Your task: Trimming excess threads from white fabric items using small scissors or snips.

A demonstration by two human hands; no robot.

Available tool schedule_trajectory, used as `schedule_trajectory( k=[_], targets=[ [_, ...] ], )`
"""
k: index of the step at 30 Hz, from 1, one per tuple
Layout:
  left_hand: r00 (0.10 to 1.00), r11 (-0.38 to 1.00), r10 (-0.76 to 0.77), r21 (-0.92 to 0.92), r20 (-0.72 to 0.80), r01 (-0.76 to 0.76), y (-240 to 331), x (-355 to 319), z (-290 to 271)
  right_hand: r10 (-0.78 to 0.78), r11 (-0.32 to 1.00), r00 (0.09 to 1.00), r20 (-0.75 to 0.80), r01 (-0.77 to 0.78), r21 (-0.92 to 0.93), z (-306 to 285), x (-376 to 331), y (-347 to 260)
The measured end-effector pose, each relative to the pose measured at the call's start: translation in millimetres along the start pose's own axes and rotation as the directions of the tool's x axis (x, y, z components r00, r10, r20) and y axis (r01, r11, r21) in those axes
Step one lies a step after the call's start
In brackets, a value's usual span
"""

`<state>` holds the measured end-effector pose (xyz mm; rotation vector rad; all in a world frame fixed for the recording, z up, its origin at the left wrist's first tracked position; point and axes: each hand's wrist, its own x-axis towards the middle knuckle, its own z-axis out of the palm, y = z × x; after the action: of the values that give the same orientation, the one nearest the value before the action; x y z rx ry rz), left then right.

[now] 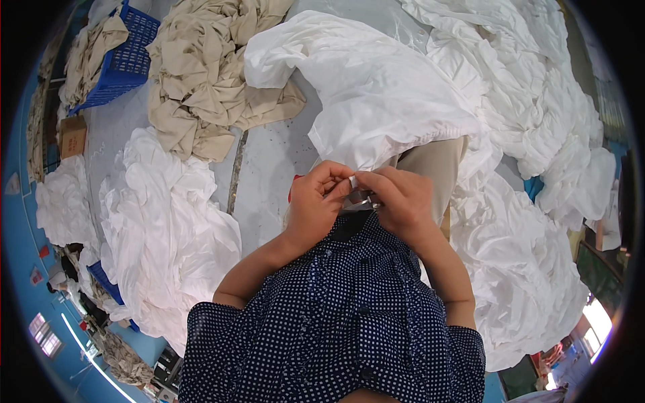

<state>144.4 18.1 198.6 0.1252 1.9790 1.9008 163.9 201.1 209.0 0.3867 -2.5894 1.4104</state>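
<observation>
A large white cloth (376,87) drapes over my lap and reaches down to my fingers. My left hand (321,196) is closed, with thumb and forefinger pinching a small white edge of this cloth. Facing it, almost touching, my right hand (400,198) is also closed on the white edge at its fingertips. Just below the fingertips shows a small shiny metal thing (363,199); its kind, and whether my right hand holds it, I cannot make out. Something red (294,186) peeks out behind my left hand, mostly hidden.
White cloth heaps lie at left (161,228) and right (517,262), with more white fabric (517,87) at the far right. Beige cloth (208,74) is piled at the far left on the grey surface (272,158), near a blue plastic basket (131,57) and a cardboard box (72,136).
</observation>
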Motion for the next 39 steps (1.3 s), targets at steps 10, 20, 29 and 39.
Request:
schedule_trajectory(
  k=[10,20,29,39],
  targets=[
    [0.981,0.960,-0.189,-0.202,0.048,0.195,-0.4,6.5,-0.1,0.232,0.941,0.973,-0.007,-0.223,0.254,2.8,-4.9,10.7],
    [0.987,0.956,-0.149,-0.249,0.055,0.158,-5.5,9.0,-0.2,0.247,0.946,0.967,-0.063,-0.227,0.232,-23.5,-4.8,4.5],
    [0.980,0.948,-0.173,-0.254,0.104,0.194,-1.9,8.5,-1.1,0.109,0.987,0.987,-0.120,-0.122,-0.105,-10.9,-9.2,12.5],
    [0.993,0.971,-0.058,-0.225,0.103,0.080,-7.7,8.1,-1.1,0.081,0.996,0.993,-0.083,-0.083,-0.028,-10.7,-10.5,20.0]
  ],
)
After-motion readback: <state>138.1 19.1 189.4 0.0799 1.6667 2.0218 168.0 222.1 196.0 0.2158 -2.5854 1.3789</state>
